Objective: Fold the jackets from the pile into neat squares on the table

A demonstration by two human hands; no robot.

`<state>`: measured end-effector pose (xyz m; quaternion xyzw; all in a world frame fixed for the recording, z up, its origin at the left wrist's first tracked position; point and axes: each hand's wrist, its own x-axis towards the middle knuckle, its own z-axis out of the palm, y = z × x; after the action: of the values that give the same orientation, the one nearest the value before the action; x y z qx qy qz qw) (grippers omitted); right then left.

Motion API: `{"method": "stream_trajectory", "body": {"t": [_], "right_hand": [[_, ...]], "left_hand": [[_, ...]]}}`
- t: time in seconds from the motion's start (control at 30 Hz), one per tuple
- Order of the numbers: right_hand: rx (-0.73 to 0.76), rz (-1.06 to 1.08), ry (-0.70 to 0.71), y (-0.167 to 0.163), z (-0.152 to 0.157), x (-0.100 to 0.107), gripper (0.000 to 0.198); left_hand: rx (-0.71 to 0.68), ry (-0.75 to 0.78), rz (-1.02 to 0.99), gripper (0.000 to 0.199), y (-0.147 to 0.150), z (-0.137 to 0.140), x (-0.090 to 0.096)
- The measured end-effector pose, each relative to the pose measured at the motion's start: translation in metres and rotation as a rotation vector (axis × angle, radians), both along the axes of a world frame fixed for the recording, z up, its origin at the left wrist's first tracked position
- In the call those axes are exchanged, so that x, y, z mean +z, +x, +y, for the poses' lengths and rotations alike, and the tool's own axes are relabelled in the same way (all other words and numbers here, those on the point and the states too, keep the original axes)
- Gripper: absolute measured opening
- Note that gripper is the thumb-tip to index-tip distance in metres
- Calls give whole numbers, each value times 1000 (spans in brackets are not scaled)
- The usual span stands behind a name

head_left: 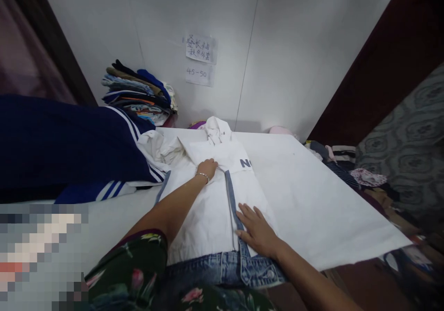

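Observation:
A white jacket [197,214] lies front up before me, with a hood [218,133] at its far end. Blue-grey trim borders the front opening, a denim band [197,264] forms the hem, and dark letters show at the upper right. My left hand [207,168], with a bracelet at the wrist, is closed at the upper front near the opening, apparently pinching the cloth; its fingertips are partly hidden. Lower down, my right hand [255,230] lies flat with fingers spread on the front panel beside the trim.
The white table [312,200] extends right. Navy garments with white stripes [69,149] are heaped at left, near a crumpled white cloth [161,149]. A stack of folded clothes [137,93] stands behind. Handwritten papers [201,49] hang on the wall. More clothes [347,167] lie beyond the right edge.

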<state>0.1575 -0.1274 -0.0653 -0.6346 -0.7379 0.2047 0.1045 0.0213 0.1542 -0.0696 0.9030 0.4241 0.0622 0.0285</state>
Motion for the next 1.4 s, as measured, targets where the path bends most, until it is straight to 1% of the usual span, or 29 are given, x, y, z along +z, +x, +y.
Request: {"method": "stream_trajectory", "body": {"t": [0.13, 0.23, 0.27, 0.33, 0.43, 0.53, 0.6, 0.67, 0.77, 0.87, 0.97, 1.07, 1.13, 1.2, 1.27, 1.3, 1.4], "right_hand": [[2, -14, -17, -4, -4, -3, 66], [13, 57, -42, 1, -3, 1, 65], [11, 87, -35, 3, 0, 3, 64], [-14, 129, 23, 8, 12, 9, 63], [-90, 121, 161, 16, 48, 20, 60], [-191, 68, 224, 21, 100, 28, 59], [-270, 22, 219, 24, 136, 29, 59], [-341, -32, 199, 27, 166, 24, 60], [-381, -124, 143, 33, 193, 6, 60], [-373, -175, 101, 36, 199, -17, 57], [-375, -214, 151, 38, 198, -36, 57], [-375, -246, 184, 39, 198, -45, 58], [-378, -250, 186, 40, 199, -47, 58], [-376, -250, 197, 41, 200, -49, 59], [-373, -252, 211, 42, 201, -50, 58], [-373, -252, 215, 42, 201, -51, 58], [-378, -250, 210, 42, 201, -51, 58]], "left_hand": [[70, 8, 15, 34, -2, 7, -5], [96, -6, 6, 32, -4, 5, -4], [102, -13, -1, 30, -5, 4, -2], [115, -21, -27, 29, -6, 1, 1], [154, -21, -83, 31, -10, -3, 4], [211, -46, -130, 30, -16, -5, 1], [231, -63, -174, 28, -20, -6, -4], [235, -72, -242, 27, -23, -8, -10], [255, -99, -374, 22, -26, -6, -16], [349, -150, -533, 14, -32, 5, -17], [563, -169, -707, 13, -47, 26, -11], [807, -146, -879, 24, -67, 47, -2], [913, -125, -990, 36, -76, 56, 2], [942, -126, -1094, 48, -79, 62, 5], [916, -166, -1193, 53, -78, 68, 9], [897, -195, -1241, 51, -76, 72, 12], [874, -258, -1396, 35, -76, 87, 23]]}}
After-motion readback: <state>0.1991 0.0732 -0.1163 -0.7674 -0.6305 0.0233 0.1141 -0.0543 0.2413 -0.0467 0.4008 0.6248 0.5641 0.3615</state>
